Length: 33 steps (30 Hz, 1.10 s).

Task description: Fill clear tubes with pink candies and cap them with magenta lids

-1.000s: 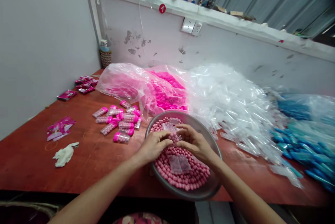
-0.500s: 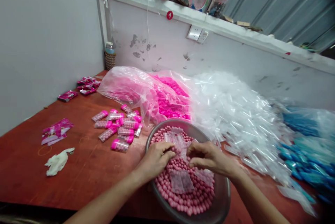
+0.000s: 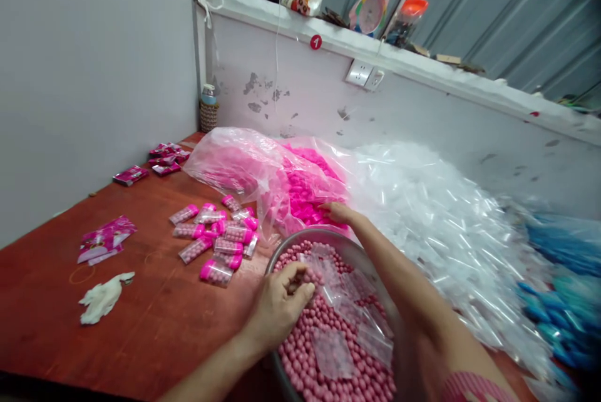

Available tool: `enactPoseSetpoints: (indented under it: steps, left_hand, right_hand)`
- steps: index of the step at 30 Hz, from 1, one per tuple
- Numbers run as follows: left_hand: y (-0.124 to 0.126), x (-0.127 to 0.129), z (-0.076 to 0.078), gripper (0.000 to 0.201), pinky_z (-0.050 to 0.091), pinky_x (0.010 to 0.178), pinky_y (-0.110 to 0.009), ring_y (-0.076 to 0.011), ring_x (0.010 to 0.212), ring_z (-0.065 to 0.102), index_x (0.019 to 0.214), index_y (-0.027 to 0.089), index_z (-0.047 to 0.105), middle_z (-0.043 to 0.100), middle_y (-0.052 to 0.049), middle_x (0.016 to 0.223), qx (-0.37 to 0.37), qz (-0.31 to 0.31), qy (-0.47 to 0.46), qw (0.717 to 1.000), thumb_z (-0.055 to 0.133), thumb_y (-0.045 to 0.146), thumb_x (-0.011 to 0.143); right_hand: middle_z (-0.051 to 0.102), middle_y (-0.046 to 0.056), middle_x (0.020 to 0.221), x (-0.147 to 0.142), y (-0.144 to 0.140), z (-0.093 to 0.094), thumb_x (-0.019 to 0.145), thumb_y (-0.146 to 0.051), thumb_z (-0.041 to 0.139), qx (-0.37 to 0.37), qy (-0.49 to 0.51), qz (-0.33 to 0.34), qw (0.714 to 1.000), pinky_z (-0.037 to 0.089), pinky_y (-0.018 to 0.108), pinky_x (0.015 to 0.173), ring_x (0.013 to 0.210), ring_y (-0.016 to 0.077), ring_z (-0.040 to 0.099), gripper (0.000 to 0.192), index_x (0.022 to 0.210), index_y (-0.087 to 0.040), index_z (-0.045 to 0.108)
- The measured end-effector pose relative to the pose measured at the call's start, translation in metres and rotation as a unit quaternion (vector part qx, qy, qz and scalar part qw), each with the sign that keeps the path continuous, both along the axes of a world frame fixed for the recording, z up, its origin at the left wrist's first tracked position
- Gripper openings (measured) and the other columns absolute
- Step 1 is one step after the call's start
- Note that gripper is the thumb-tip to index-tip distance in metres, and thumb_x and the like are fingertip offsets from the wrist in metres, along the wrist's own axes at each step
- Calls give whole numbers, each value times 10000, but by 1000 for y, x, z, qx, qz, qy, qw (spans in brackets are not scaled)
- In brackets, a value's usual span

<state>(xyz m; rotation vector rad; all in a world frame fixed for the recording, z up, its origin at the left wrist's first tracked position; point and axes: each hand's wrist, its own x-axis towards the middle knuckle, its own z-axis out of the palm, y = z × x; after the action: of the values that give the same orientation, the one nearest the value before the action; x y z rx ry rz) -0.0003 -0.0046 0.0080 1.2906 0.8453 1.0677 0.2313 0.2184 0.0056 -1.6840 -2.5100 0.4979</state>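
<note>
My left hand is closed over the left side of a grey basin, its fingers round a clear tube with pink beads inside. Pink beads fill the basin, and several clear tubes lie on top of them. Beyond the basin's far rim, my right hand reaches into a heap of bright pink caps in a clear plastic bag. Its fingertips touch the caps; they are partly hidden, so their grip does not show.
Filled tubes with pink caps lie left of the basin on the red table. Farther left are printed pink packets and a crumpled white scrap. A big pile of clear tubes and blue pieces occupy the right.
My right hand has left the basin and moved forward to the pink caps. The left hand stays over the beads, now with a filled tube visible in it. The view has shifted slightly.
</note>
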Motion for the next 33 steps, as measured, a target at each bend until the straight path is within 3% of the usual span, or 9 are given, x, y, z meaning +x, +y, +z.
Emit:
enactPoseSetpoints:
  steps: [3,6,11,17,22,25,29,31,33]
  left_hand:
    - [0,-1,0,196,480,628,-235,-147,673,581,965,155,596,625,-25,771,20,14,17,1000,514,226,802]
    - [1,-1,-1,214,478,633,-237,-148,687,583,988,150,592,626,-31,791,12,18,9,1000,513,235,808]
    - [1,1,-6,269,497,685,-260,-156,757,597,1051,144,572,619,-50,891,-10,44,-37,998,519,273,821]
    - [0,3,-6,289,518,741,-290,-169,813,608,1049,143,566,623,-58,926,-31,61,-90,994,547,308,813]
    - [0,4,0,267,509,799,-305,-177,912,584,1021,160,549,610,-60,1003,-40,88,-136,986,558,322,809]
    - [0,6,-1,235,501,812,-306,-171,902,584,989,154,555,610,-53,960,-26,70,-129,989,554,312,815]
    - [-3,5,-1,230,485,851,-318,-180,929,586,993,146,565,624,-53,935,-17,42,-128,991,560,289,813]
    - [-4,4,1,240,487,843,-309,-180,943,583,1014,149,562,617,-65,1013,-13,64,-125,990,550,290,820]
    - [-5,3,2,229,486,837,-293,-181,985,566,1010,155,566,564,-78,1162,-4,85,-120,989,537,292,829]
  right_hand:
    - [582,59,1060,9,5,-5,890,-304,487,-10,3,7,1000,498,345,766,879,159,583,219,1037,-164,569]
    - [634,37,880,16,0,-5,838,-328,559,11,28,-13,999,492,321,706,772,159,603,211,901,-134,614]
    - [650,49,701,20,-25,7,747,-351,607,80,104,-61,990,456,289,589,653,188,602,246,818,-117,624]
    - [649,37,796,1,-100,42,792,-373,553,117,163,-25,979,454,285,664,720,170,592,262,940,-162,601]
    - [644,52,900,-26,-167,65,810,-282,558,119,172,69,975,443,279,694,774,170,580,192,975,-211,625]
    - [642,42,876,-38,-189,61,779,-298,611,54,273,36,960,461,268,654,738,160,579,213,972,-208,611]
    - [646,38,860,-44,-198,45,717,-318,680,-27,439,-35,898,489,282,649,746,167,596,267,939,-189,605]
    - [646,36,850,-41,-199,41,712,-314,686,-12,443,-57,895,488,288,655,747,167,593,258,925,-187,617]
    - [640,35,832,-38,-200,41,717,-307,682,36,402,-63,913,477,286,648,720,159,579,240,920,-187,634]
